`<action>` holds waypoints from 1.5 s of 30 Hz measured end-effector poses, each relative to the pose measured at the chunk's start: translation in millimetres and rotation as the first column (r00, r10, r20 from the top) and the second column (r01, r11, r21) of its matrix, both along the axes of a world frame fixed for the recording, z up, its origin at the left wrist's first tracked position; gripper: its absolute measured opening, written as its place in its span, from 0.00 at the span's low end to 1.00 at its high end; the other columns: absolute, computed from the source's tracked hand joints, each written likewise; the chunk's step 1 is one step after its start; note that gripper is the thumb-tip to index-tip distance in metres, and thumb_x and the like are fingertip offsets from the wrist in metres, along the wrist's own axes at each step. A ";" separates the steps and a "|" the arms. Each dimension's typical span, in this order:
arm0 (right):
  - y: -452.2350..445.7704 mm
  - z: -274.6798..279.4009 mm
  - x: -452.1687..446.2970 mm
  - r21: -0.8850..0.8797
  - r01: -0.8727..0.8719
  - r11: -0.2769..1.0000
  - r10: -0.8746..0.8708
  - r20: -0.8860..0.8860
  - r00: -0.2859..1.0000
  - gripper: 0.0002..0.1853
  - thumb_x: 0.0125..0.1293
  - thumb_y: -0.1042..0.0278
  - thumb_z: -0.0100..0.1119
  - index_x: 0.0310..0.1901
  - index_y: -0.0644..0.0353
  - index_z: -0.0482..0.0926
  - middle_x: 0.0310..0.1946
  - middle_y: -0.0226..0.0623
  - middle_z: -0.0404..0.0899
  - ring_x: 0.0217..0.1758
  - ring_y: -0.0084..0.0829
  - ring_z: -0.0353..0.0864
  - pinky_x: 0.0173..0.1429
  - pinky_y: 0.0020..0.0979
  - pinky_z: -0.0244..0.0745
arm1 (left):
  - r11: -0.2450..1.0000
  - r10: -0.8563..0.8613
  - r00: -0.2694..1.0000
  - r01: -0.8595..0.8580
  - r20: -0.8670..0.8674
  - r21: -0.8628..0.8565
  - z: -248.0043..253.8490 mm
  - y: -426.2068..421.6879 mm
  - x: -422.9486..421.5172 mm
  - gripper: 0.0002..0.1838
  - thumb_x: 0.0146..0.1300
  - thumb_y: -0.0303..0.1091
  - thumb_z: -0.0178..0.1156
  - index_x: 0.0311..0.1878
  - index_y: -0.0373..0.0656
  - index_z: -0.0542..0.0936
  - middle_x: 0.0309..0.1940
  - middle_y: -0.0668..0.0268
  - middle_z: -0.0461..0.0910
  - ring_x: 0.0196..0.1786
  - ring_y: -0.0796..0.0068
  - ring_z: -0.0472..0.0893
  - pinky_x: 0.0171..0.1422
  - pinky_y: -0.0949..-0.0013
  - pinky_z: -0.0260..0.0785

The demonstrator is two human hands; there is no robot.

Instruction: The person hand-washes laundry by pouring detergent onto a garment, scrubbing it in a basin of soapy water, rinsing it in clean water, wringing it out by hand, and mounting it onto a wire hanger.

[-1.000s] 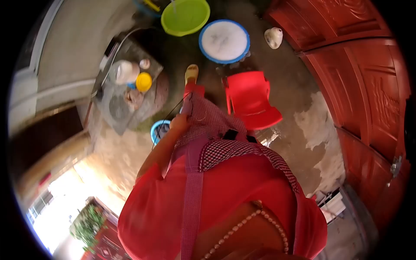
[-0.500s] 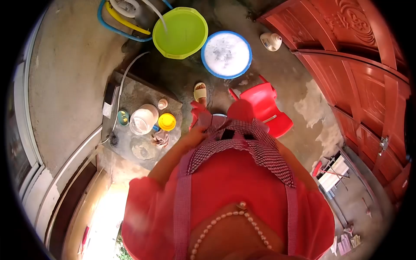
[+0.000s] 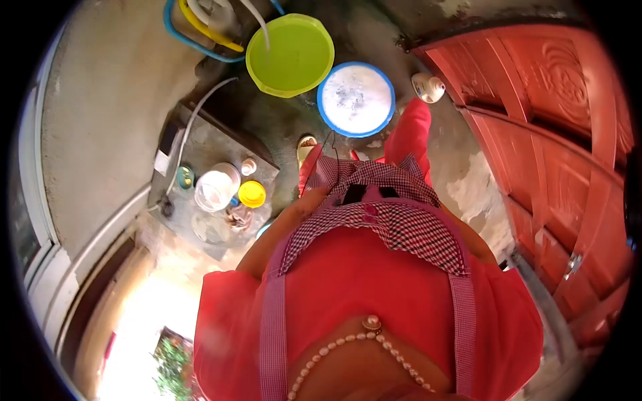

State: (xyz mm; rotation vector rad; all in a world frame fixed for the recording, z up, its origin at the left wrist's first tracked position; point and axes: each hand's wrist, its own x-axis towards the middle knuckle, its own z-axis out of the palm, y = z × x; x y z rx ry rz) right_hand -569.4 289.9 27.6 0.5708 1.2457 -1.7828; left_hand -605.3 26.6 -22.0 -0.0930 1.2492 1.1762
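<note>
My left hand point(image 3: 313, 200) is low at the side of the checked apron point(image 3: 401, 224); its fingers are hidden by the cloth. My right forearm point(image 3: 468, 230) runs down behind the apron's other side, and the hand there is out of sight. Ahead of me on the floor, a blue-rimmed basin point(image 3: 390, 119) holds white suds with something darker among them. Beside it stands a lime-green basin point(image 3: 328, 50) containing liquid, with a pale hose point(image 3: 257, 17) reaching over its rim. Both basins are apart from my hands.
A concrete ledge point(image 3: 231, 144) at left bears a white tub point(image 3: 217, 187), a yellow bowl point(image 3: 252, 194), a green dish point(image 3: 185, 177) and a crumpled cloth point(image 3: 239, 217). A white bottle point(image 3: 428, 87) stands by the red door point(image 3: 535, 147). My red-trousered right leg point(image 3: 409, 134) is forward.
My right leg has come forward beside the suds basin. The red chair is now mostly hidden behind my body and leg. The basins sit lower in view as the camera shifts.
</note>
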 end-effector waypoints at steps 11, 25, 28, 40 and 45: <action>157.0 -211.4 1.7 0.356 -0.919 0.169 0.985 -0.032 0.169 0.15 0.62 0.58 0.48 0.39 0.59 0.78 0.35 0.44 0.81 0.38 0.43 0.81 0.45 0.37 0.74 | 0.870 0.206 0.891 0.023 0.405 -0.493 -68.5 130.0 135.3 0.20 0.62 0.35 0.51 0.54 0.36 0.72 0.48 0.57 0.76 0.49 0.66 0.76 0.54 0.64 0.67; 147.1 -419.3 -82.4 0.578 -0.762 0.291 0.956 -0.193 0.219 0.12 0.58 0.62 0.53 0.38 0.60 0.77 0.32 0.47 0.78 0.36 0.48 0.78 0.41 0.43 0.72 | 0.540 0.688 0.717 -0.400 0.114 -0.741 -162.8 17.9 12.0 0.24 0.68 0.47 0.43 0.31 0.34 0.77 0.10 0.73 0.63 0.11 0.86 0.56 0.16 0.79 0.48; 134.3 -458.5 -89.3 0.580 -0.623 0.525 0.851 -0.374 0.369 0.18 0.59 0.63 0.57 0.48 0.63 0.72 0.41 0.45 0.75 0.41 0.42 0.76 0.45 0.36 0.71 | 0.807 0.182 0.976 -0.081 0.116 -0.585 -196.9 17.8 -20.1 0.21 0.68 0.45 0.43 0.36 0.37 0.78 0.17 0.66 0.70 0.21 0.80 0.68 0.27 0.73 0.62; 170.0 -445.2 -37.1 0.601 -0.449 0.661 0.751 -0.541 0.379 0.15 0.60 0.67 0.57 0.47 0.63 0.74 0.41 0.44 0.76 0.40 0.40 0.78 0.43 0.33 0.73 | 0.640 0.186 0.739 -0.591 -0.647 -0.492 -141.3 60.5 51.3 0.10 0.58 0.28 0.61 0.24 0.35 0.74 0.18 0.74 0.68 0.23 0.87 0.63 0.25 0.76 0.55; 154.3 -449.1 -25.5 0.588 -0.414 0.695 0.704 -0.673 0.226 0.15 0.59 0.67 0.57 0.47 0.63 0.74 0.36 0.42 0.77 0.36 0.36 0.78 0.40 0.31 0.73 | 0.599 0.150 0.455 -0.748 -0.878 -0.286 -98.1 64.1 112.6 0.11 0.63 0.34 0.57 0.28 0.37 0.74 0.20 0.75 0.65 0.27 0.87 0.63 0.30 0.79 0.56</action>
